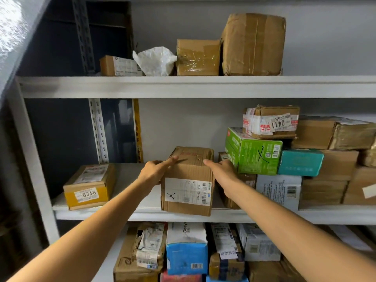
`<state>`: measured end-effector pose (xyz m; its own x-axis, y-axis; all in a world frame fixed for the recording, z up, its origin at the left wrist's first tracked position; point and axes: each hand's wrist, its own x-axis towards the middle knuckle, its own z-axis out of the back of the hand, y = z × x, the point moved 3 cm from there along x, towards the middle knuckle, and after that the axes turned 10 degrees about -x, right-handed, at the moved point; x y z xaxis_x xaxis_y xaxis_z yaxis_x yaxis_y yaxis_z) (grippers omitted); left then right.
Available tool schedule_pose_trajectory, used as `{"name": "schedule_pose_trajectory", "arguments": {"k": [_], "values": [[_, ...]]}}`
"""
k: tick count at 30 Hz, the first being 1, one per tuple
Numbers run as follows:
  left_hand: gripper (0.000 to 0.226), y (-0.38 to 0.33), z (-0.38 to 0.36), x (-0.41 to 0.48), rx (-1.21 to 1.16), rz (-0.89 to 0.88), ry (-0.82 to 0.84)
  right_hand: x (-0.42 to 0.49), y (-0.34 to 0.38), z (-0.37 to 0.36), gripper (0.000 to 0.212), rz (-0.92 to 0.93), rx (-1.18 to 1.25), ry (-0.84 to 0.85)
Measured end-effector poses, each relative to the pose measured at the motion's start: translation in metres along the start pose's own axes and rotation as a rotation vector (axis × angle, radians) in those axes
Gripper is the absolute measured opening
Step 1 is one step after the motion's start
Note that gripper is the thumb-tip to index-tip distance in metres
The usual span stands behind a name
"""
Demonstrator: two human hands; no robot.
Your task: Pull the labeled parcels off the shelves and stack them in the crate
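Note:
A brown cardboard parcel [188, 181] stands at the front of the middle shelf [142, 215]. Its white shipping label has a barcode and a black X. My left hand [155, 173] lies against the parcel's left side, with fingers stretched along the top edge. Against the right side, my right hand [222, 173] presses with a finger laid straight over the top corner. The parcel sits between my two palms. The crate is out of view.
A yellow-banded box marked 0346 [89, 187] sits left on the same shelf. A green box [253, 153], a teal one [300, 162] and a box marked 0411 [271, 122] are stacked right. More parcels fill the upper shelf [122, 86] and the shelf below.

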<state>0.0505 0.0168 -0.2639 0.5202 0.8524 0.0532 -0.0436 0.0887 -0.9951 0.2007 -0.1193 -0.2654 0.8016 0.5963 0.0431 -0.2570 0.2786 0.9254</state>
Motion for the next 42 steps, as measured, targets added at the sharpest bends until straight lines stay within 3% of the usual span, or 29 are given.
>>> {"name": "schedule_pose_trajectory", "arguments": {"k": [2, 5, 9, 14, 17, 19, 21, 25, 27, 30, 36, 42], "values": [[0.05, -0.004, -0.001, -0.004, -0.066, 0.113, 0.028, -0.002, -0.001, -0.004, 0.053, -0.09, 0.04, 0.086], [0.052, -0.004, 0.005, -0.012, -0.124, 0.145, 0.093, -0.008, -0.002, -0.001, 0.037, -0.073, 0.048, 0.22], [0.053, -0.002, 0.016, -0.03, -0.157, 0.034, 0.142, -0.009, -0.009, 0.004, 0.073, 0.112, 0.084, 0.272], [0.084, -0.013, 0.02, -0.045, -0.245, -0.184, 0.143, -0.021, 0.001, 0.021, 0.097, 0.305, 0.185, 0.25], [0.082, -0.012, 0.014, -0.057, -0.215, -0.211, 0.191, -0.036, 0.001, 0.027, 0.104, 0.33, 0.116, 0.236], [0.075, -0.001, 0.01, -0.065, -0.217, -0.211, 0.163, -0.046, -0.007, 0.026, 0.095, 0.345, 0.016, 0.227], [0.07, 0.009, 0.007, -0.072, -0.233, -0.237, 0.114, -0.053, -0.018, 0.022, 0.067, 0.368, -0.03, 0.251], [0.048, 0.021, 0.011, -0.076, -0.282, -0.332, 0.079, -0.054, -0.026, 0.021, 0.055, 0.364, 0.147, 0.166], [0.056, 0.023, 0.018, -0.077, -0.327, -0.365, 0.095, -0.053, -0.022, 0.027, 0.054, 0.308, 0.228, 0.071], [0.089, 0.023, 0.03, -0.075, -0.364, -0.366, 0.159, -0.053, -0.021, 0.031, 0.059, 0.26, 0.193, 0.032], [0.093, 0.022, 0.032, -0.082, -0.244, -0.363, 0.175, -0.06, -0.02, 0.026, 0.075, 0.286, 0.125, 0.09], [0.085, 0.007, 0.036, -0.089, -0.145, -0.323, 0.292, -0.054, -0.021, 0.02, 0.043, 0.208, 0.242, 0.2]]}}
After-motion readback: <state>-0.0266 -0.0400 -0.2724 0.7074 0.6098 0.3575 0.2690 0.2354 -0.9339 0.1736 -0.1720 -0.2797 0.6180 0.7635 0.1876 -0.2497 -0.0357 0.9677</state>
